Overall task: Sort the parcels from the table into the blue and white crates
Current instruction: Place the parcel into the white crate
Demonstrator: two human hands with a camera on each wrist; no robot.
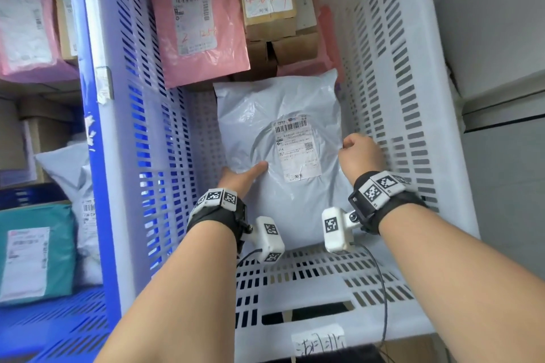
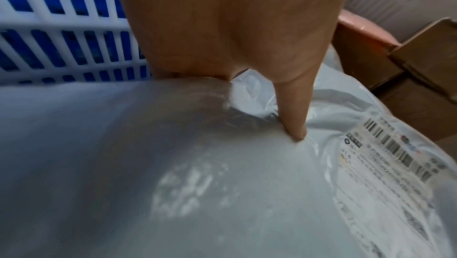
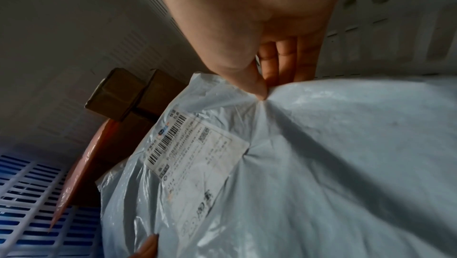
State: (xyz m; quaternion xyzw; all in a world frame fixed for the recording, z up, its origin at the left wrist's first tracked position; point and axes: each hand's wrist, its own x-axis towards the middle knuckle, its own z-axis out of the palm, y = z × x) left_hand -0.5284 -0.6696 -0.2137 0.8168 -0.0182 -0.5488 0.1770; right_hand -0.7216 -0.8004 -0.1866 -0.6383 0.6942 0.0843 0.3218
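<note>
A large grey plastic mailer (image 1: 283, 138) with a white shipping label (image 1: 296, 150) is down inside the white crate (image 1: 392, 115), label up. My left hand (image 1: 241, 177) grips its left edge, thumb (image 2: 295, 117) pressed on top and fingers hidden underneath. My right hand (image 1: 361, 153) pinches a fold of plastic at its right edge between thumb (image 3: 254, 84) and fingers. Behind the mailer, inside the crate, lie a pink mailer (image 1: 200, 26) and several cardboard boxes (image 1: 271, 0).
The blue crate (image 1: 85, 156) stands against the white crate's left side and holds a pink mailer (image 1: 26, 26), a teal parcel (image 1: 32, 253), a grey bag (image 1: 76, 174) and cardboard boxes. A grey wall and ledge (image 1: 501, 82) are at the right.
</note>
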